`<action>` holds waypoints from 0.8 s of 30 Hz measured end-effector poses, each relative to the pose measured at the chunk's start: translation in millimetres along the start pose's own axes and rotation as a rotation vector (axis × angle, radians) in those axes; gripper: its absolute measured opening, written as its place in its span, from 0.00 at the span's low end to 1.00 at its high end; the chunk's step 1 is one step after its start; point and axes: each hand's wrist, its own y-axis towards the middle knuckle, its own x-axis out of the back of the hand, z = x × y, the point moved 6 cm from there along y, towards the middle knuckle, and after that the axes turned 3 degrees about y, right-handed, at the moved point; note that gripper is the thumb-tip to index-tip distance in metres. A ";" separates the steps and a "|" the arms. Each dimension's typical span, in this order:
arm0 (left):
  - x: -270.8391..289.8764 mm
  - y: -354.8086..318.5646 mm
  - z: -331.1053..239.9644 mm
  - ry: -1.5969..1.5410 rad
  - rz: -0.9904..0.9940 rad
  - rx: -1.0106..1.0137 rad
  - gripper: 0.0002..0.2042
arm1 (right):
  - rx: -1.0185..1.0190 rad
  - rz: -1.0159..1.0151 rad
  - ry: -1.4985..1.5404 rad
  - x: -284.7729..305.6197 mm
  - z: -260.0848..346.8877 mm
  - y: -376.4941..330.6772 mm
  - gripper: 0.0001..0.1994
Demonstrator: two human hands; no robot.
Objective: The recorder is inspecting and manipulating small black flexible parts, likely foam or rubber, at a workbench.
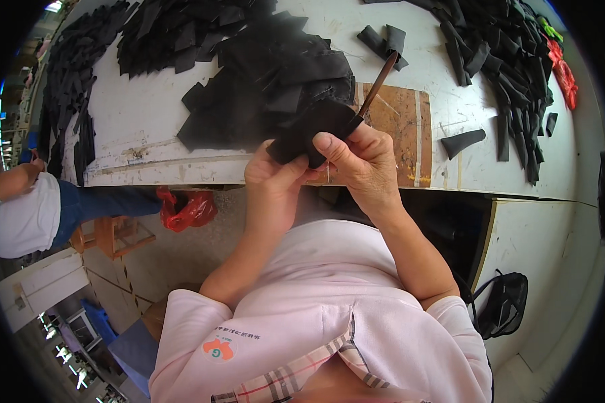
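A piece of black fabric [310, 127] is pinched between my two hands at the table's near edge. My left hand [275, 178] is closed on its left side, with thumb and fingertips pressed together. My right hand [366, 161] grips its right side, the thumb lying on top. From beside my right fingers a slim brown rod [378, 86] slants up and away to the right; whether the hand holds it or it is fixed in place, I cannot tell. Just beyond my hands lies a heap of flat black fabric pieces [275, 87].
A worn brown board [410, 134] lies on the white table [148, 127]. Narrow black tubes are piled at right [511, 87], with a single tube [462, 142] nearer. Red plastic bags [188, 208] hang below the left edge. Another person [30, 208] is at far left.
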 end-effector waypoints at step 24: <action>-31.1 2.1 -1.7 0.255 -0.003 0.165 0.06 | 1.132 -0.029 -1.550 11.8 36.3 -40.6 0.10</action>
